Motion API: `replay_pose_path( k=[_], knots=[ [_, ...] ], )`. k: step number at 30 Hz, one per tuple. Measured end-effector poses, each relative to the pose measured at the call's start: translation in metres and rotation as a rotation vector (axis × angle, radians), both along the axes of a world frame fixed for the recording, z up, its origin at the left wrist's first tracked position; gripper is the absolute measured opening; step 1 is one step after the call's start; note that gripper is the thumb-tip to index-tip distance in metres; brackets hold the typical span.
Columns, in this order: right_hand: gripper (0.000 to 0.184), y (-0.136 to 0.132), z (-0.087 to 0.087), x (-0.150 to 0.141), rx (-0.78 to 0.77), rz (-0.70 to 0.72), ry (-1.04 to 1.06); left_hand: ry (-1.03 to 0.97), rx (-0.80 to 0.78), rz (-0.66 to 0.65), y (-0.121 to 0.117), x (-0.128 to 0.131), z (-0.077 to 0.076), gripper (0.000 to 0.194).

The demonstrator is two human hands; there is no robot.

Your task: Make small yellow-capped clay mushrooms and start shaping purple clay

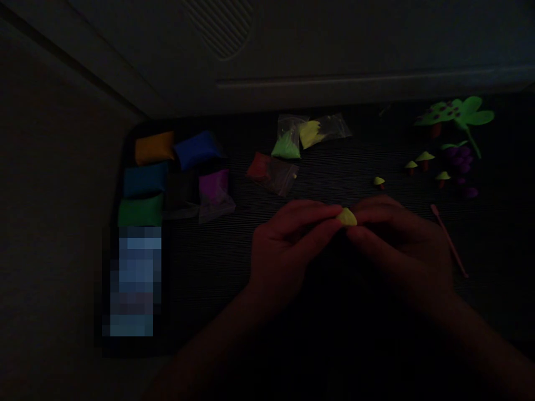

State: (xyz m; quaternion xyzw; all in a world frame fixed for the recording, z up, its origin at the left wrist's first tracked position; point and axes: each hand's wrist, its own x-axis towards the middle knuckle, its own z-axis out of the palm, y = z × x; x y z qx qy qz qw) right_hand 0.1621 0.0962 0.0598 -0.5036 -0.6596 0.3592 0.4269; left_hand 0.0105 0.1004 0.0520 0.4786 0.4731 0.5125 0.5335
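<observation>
Between the fingertips of both hands is a small piece of yellow modelling clay [346,218], roughly cone-shaped. My left hand [284,245] pinches its left side with thumb and forefinger. From the other side, my right hand [401,245] grips its right edge the same way. Beyond my right hand stand several little clay mushrooms [425,160] with yellow caps and reddish-brown stems. A pink modelling tool [449,240] lies just right of that hand.
Coloured clay packets [154,148] sit at the left, above a blurred-out bright screen [136,278]. Opened bags of green clay [287,146], yellow clay [310,134] and red clay [259,167] lie ahead. A green clay flower [472,114] and purple clay grapes [458,159] are at far right.
</observation>
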Motion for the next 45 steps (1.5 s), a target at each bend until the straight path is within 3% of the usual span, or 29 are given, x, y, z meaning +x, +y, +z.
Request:
replay_pose_path(
  k=[8, 16, 23, 29, 37, 45],
  knots=[
    [0.008, 0.0, -0.001, -0.002, 0.007, -0.049, -0.016, -0.037, -0.096, 0.06, -0.003, 0.004, 0.0, 0.011],
    [0.025, -0.004, 0.004, 0.001, 0.134, 0.06, -0.221, -0.432, -0.357, -0.008, 0.003, 0.003, -0.009, 0.011],
    [0.028, -0.003, -0.001, -0.002, 0.329, 0.009, -0.393, -0.683, -0.57, -0.072, 0.006, 0.005, -0.009, 0.008],
    [0.03, -0.003, -0.006, -0.002, 0.379, -0.016, -0.446, -0.71, -0.578, -0.07, 0.005, 0.008, -0.012, 0.006],
    [0.016, -0.002, -0.003, -0.003, 0.327, -0.022, -0.385, -0.575, -0.505, -0.042, 0.005, 0.008, -0.01, 0.006],
    [0.014, -0.001, -0.001, -0.005, 0.3, -0.038, -0.384, -0.607, -0.504, -0.07, 0.004, 0.007, -0.011, 0.008]
  ],
)
